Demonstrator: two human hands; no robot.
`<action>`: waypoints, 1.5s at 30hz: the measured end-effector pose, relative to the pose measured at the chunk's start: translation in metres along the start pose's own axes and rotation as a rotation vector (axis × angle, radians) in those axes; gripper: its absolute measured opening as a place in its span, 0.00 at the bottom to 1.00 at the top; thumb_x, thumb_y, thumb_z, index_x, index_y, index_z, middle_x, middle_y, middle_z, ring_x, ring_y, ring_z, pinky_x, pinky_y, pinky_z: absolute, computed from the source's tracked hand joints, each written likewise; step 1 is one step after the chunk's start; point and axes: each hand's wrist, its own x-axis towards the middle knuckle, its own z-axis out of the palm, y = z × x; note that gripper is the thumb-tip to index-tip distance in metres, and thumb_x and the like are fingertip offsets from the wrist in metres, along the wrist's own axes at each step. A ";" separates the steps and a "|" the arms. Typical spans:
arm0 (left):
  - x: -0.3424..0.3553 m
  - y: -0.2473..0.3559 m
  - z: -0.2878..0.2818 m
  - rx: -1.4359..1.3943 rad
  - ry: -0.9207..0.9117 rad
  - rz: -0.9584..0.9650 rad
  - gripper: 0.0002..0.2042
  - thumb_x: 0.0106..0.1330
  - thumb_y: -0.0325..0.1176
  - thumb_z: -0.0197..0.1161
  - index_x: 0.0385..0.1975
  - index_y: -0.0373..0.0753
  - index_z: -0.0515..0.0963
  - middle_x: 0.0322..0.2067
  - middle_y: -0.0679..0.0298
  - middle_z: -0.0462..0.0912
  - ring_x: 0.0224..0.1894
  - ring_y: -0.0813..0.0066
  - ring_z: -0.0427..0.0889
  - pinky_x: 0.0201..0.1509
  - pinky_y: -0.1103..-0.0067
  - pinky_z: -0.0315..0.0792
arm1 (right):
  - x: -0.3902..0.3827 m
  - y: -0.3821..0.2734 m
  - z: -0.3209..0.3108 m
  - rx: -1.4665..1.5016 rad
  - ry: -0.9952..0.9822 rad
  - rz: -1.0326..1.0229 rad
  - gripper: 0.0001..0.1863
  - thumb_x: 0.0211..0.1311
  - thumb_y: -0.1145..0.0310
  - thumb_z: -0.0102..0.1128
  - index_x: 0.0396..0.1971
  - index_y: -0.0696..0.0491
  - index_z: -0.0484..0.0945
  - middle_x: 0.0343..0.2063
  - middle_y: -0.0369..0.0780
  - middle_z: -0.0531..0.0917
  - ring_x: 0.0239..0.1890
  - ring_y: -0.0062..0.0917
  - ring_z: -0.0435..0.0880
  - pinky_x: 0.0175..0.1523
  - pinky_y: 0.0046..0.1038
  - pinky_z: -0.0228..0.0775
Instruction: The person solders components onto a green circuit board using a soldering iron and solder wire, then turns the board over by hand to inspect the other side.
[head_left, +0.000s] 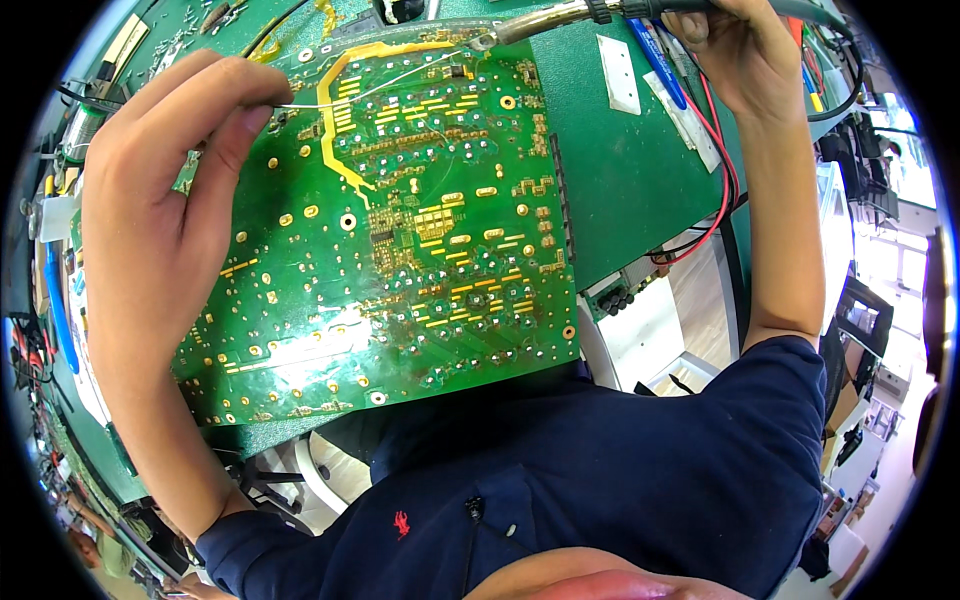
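A large green circuit board (290, 255), crowded with gold pads and small parts, lies in front of me on the bench. My left hand (165, 200) is above its left side, thumb and forefinger pinched on a thin silvery solder wire (420, 74). The wire bows across the board's upper part to the far edge. There it meets the tip of a soldering iron (545, 20), which slants in from the right. My right hand (745, 60) is closed round the iron's handle at the top of the view; part of that grip is cut off.
A green mat (600, 190) covers the bench. Right of the board lie a white strip (619, 75), a blue pen (655, 65), and red and black leads (722, 200) hanging over the edge. Loose screws (175, 50) are scattered far left, near a solder spool (82, 135).
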 end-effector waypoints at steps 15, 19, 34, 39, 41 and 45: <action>0.001 -0.002 0.002 -0.001 0.005 0.022 0.03 0.68 0.20 0.58 0.37 0.28 0.77 0.33 0.56 0.80 0.35 0.66 0.80 0.41 0.78 0.72 | 0.000 0.001 -0.004 -0.076 -0.021 0.000 0.12 0.60 0.70 0.53 0.33 0.64 0.80 0.19 0.39 0.80 0.18 0.17 0.76 0.26 0.16 0.69; 0.001 -0.001 0.002 0.004 0.005 0.027 0.03 0.68 0.20 0.58 0.37 0.28 0.77 0.33 0.57 0.80 0.35 0.66 0.80 0.41 0.78 0.72 | 0.001 0.004 -0.002 -0.031 -0.014 -0.017 0.12 0.60 0.70 0.54 0.33 0.64 0.80 0.19 0.39 0.80 0.18 0.17 0.76 0.26 0.16 0.69; 0.001 -0.002 0.004 0.014 -0.005 0.012 0.04 0.66 0.18 0.56 0.37 0.30 0.77 0.33 0.56 0.80 0.35 0.64 0.81 0.41 0.77 0.73 | -0.001 -0.002 0.000 -0.012 -0.017 0.010 0.11 0.59 0.70 0.55 0.32 0.63 0.80 0.18 0.39 0.80 0.17 0.17 0.75 0.24 0.15 0.67; 0.001 -0.002 0.004 0.026 -0.003 0.010 0.04 0.66 0.18 0.57 0.38 0.30 0.78 0.33 0.57 0.80 0.35 0.64 0.81 0.42 0.77 0.73 | 0.000 -0.003 0.000 -0.108 0.001 0.007 0.11 0.58 0.70 0.55 0.32 0.63 0.80 0.19 0.38 0.80 0.17 0.17 0.75 0.23 0.15 0.67; 0.002 -0.002 0.004 0.023 -0.001 0.011 0.04 0.66 0.18 0.57 0.38 0.30 0.78 0.33 0.57 0.80 0.35 0.64 0.81 0.41 0.77 0.73 | 0.000 -0.003 0.001 -0.092 0.005 0.003 0.11 0.58 0.70 0.55 0.32 0.63 0.80 0.19 0.38 0.80 0.17 0.17 0.76 0.23 0.15 0.67; 0.002 -0.002 0.004 0.012 0.006 0.007 0.04 0.67 0.18 0.57 0.38 0.29 0.78 0.33 0.57 0.80 0.35 0.65 0.81 0.41 0.77 0.73 | -0.001 -0.003 0.002 -0.046 0.007 0.001 0.11 0.57 0.70 0.55 0.32 0.63 0.80 0.19 0.38 0.80 0.17 0.16 0.76 0.23 0.15 0.66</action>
